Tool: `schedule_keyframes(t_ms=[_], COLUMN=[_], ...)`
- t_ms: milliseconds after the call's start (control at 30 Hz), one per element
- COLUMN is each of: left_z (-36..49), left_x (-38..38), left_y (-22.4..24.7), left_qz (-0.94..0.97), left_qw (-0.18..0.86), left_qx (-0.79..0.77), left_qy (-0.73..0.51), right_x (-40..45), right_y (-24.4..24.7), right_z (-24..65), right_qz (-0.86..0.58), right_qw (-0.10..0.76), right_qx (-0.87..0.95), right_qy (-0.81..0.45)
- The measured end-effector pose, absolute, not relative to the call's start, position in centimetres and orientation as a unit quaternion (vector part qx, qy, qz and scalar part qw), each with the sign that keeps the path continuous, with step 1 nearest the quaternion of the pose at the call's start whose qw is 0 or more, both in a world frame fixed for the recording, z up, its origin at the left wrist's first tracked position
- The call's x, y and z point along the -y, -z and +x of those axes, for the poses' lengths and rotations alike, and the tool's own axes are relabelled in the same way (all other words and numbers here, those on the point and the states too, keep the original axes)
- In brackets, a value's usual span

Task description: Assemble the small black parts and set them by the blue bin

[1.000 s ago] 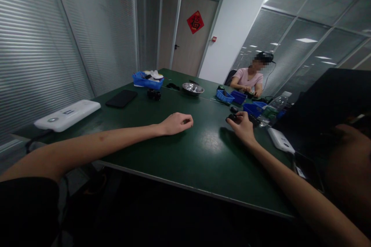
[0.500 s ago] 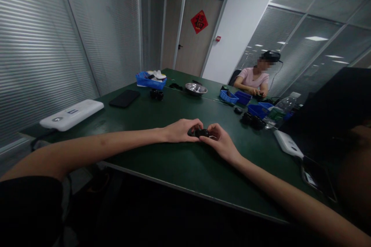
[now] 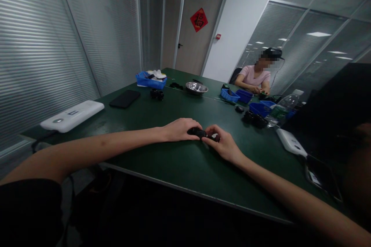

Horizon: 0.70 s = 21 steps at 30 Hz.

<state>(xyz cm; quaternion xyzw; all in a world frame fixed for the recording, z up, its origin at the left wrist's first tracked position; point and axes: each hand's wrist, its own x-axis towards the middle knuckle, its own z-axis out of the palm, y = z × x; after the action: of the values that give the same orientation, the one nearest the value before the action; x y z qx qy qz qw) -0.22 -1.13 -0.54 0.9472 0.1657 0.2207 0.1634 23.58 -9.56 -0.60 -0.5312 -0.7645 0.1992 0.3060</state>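
A glass wall with slatted blinds [image 3: 110, 34] fills the left of the room, and beside it stands a pale door [image 3: 189, 52] bearing a red diamond-shaped sign [image 3: 199, 20]. A dark green table [image 3: 162, 162] spreads below, its near edge slanting down to the right. Past its far edge sits a co-worker in a pink top [image 3: 255, 78], hands together. The person's two forearms reach in over the near edge, the left one stretched nearly flat, the right one slanting up from the lower right. A white device [image 3: 72, 115] lies along the left edge close to the near corner, a blue tray [image 3: 152, 82] at the far left corner, and a metal bowl [image 3: 197, 92] toward the far edge. Between the forearms, the left hand [image 3: 180, 129] lies low, palm down, its fingers curled around a small black part [image 3: 199, 132]. The right hand [image 3: 222, 144] faces it, thumb and fingers pinching the part's right end. The part sits between both hands, inward from the middle of the near edge; its details are too dark to tell.
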Motion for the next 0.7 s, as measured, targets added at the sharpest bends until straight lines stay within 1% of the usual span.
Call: schedule_keyframes(t_ms=[100,267,467,700], left_z=[-0.14,-0.12,-0.20,-0.07], left_x=[1.03,0.98,1.22,1.34], left_y=[0.59,0.77,0.45,0.46], left_qz=[0.949,0.952,0.953,0.956], left_qw=[0.152,0.134,0.146,0.114], left_qx=[-0.165,-0.157,-0.132,-0.147], left_qy=[-0.220,-0.227,-0.231,-0.227], right_x=[9.66,9.64,9.54,9.90], right_y=[0.49,0.42,0.70,0.23], right_z=[23.40,23.32,23.58,23.42], right_qz=[-0.539,-0.532,-0.533,-0.543], right_qw=[0.302,0.267,0.278,0.260], right_qx=[0.766,0.797,0.793,0.791], right_qy=[-0.178,-0.101,-0.100,-0.111])
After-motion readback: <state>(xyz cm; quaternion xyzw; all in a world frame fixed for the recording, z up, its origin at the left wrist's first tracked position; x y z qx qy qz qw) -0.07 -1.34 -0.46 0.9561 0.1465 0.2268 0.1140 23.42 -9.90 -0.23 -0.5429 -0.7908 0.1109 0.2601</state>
